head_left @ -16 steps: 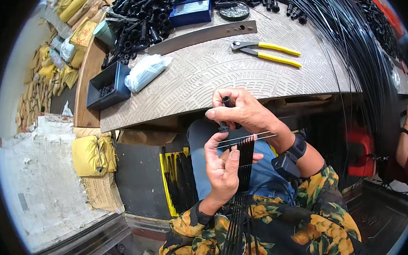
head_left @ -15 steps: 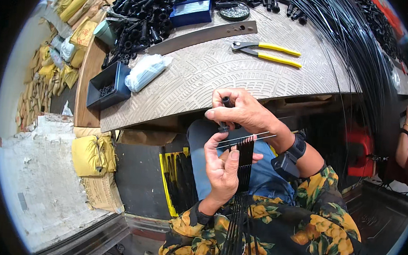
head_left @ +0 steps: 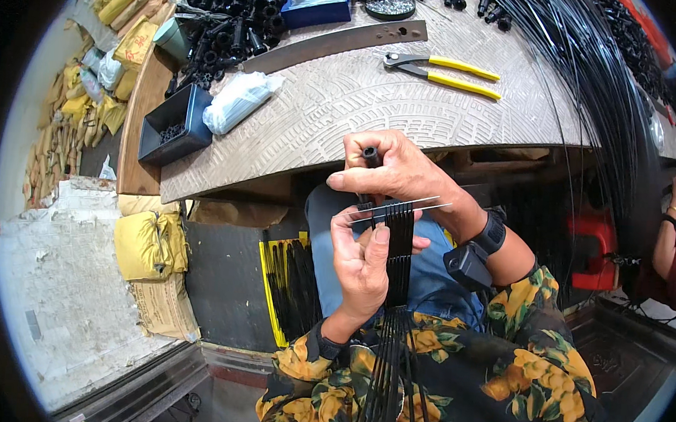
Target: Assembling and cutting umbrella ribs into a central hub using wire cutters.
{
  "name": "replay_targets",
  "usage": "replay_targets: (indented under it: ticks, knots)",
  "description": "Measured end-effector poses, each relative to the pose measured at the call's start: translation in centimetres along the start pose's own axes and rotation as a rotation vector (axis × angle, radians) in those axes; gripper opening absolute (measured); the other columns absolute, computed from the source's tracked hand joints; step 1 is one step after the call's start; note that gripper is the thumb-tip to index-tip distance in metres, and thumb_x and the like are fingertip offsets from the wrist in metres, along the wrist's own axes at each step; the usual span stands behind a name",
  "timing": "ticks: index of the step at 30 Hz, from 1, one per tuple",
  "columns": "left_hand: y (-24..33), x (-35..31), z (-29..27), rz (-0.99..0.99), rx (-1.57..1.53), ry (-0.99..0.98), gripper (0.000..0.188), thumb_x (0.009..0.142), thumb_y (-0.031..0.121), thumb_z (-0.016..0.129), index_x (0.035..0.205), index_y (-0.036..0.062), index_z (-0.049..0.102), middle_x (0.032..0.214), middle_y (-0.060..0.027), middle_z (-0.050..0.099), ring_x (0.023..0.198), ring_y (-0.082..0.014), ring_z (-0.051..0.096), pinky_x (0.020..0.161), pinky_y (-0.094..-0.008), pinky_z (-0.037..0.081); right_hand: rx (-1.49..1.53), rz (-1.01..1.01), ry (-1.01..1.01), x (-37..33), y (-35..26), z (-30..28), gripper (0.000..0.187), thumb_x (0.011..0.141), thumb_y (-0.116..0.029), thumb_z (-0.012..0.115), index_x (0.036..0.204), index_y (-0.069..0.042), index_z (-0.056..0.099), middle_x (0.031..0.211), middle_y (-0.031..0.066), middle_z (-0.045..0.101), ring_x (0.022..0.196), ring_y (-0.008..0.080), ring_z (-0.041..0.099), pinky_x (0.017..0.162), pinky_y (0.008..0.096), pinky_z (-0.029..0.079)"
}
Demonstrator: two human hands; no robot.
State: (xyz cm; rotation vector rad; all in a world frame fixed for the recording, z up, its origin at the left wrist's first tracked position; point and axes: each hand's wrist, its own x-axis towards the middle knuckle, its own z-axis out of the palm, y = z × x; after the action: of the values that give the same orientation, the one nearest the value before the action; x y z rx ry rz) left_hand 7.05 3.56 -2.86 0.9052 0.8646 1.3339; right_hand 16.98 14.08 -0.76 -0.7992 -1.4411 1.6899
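My left hand (head_left: 360,266) is closed around a row of thin black rods (head_left: 401,250) above my lap, thumb and forefinger gripping near their upper ends. The rods hang side by side down past my wrist. Two fine metal wires (head_left: 431,203) lie across the row's top. My right hand (head_left: 395,168) is closed on a short black tube-shaped part (head_left: 371,157), its round open end showing above the fingers. The tube's lower end, with a ridged collar, comes down beside the left fingertips. Fingers hide most of the tube and whether it touches the rods.
Yellow-handled pincers (head_left: 447,74) and a curved metal strip (head_left: 340,47) lie on the bench (head_left: 313,109). A dark bin (head_left: 175,127), plastic-wrapped bundle (head_left: 240,103), blue box (head_left: 316,7) and heaped black tubes (head_left: 225,30) stand left. Long black rods (head_left: 594,80) overhang right. Another person's arm (head_left: 671,239) shows far right.
The whole view has shifted slightly. The tube's ridged collar now sits lower between the hands, close to the rods' upper ends. Both hands keep their holds.
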Motion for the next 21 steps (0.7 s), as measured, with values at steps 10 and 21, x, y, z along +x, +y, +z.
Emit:
replay_targets:
  ticks: [10,21]
  knots:
    - [-0.29,-0.64,0.11,-0.005,0.001,-0.011,0.038,0.094,0.020,0.042,0.119,0.0010,0.021,0.101,-0.0280,0.057,0.072,-0.0262,0.065,0.061,-0.0305,0.055,0.118,0.071,0.021,-0.07,-0.01,0.30,0.039,0.075,-0.018,0.071,0.056,-0.011,0.038,0.053,-0.0047,0.044,0.046,0.0015,0.040,0.040,0.0181,0.032]
    - [-0.19,-0.19,-0.48,-0.007,0.024,-0.011,0.035,0.094,0.020,0.040,0.115,-0.0018,0.023,0.098,-0.0260,0.057,0.073,-0.0262,0.065,0.063,-0.0324,0.056,-0.109,-0.138,-0.009,0.09,0.41,0.16,0.043,0.073,-0.013,0.072,0.055,-0.009,0.032,0.052,-0.0053,0.037,0.052,0.0023,0.033,0.047,0.0223,0.027]
